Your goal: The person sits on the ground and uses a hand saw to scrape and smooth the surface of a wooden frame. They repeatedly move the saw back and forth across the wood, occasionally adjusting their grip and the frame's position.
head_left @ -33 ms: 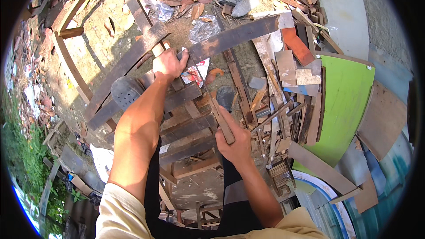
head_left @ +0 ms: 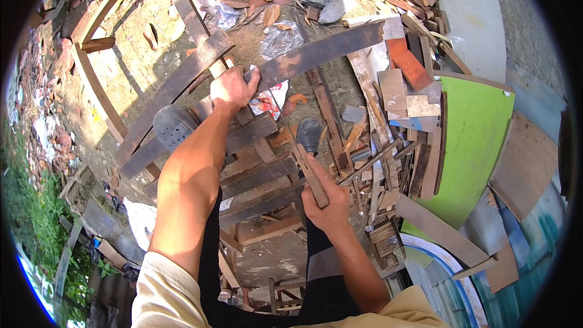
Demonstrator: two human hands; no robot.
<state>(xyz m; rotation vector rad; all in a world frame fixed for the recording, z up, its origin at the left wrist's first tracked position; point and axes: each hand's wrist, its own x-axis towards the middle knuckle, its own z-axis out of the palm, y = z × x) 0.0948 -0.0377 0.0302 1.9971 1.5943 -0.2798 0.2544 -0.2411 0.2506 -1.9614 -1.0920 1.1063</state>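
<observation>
A long dark wooden plank (head_left: 328,51) lies crosswise before me over a frame of wooden pieces. My left hand (head_left: 234,88) grips it, fingers wrapped over its edge. In my right hand (head_left: 328,203) is the wooden handle of a handsaw (head_left: 311,176). Its thin blade, seen nearly edge-on, reaches up to the plank just right of my left hand. How deep the blade sits in the wood cannot be made out. My left foot, in a grey clog (head_left: 173,126), is beside the plank's left part; another dark clog (head_left: 310,133) shows right of the blade.
Another dark plank (head_left: 173,94) slants at the left, near a light wooden frame (head_left: 100,94). On the right are wood offcuts (head_left: 413,64), a green panel (head_left: 473,140) and brown boards (head_left: 525,164). Dry leaves, stones (head_left: 334,6) and plastic wrap (head_left: 280,39) litter the ground ahead.
My right hand has drawn the handsaw slightly back toward me and to the right. My left hand and the plank have hardly moved.
</observation>
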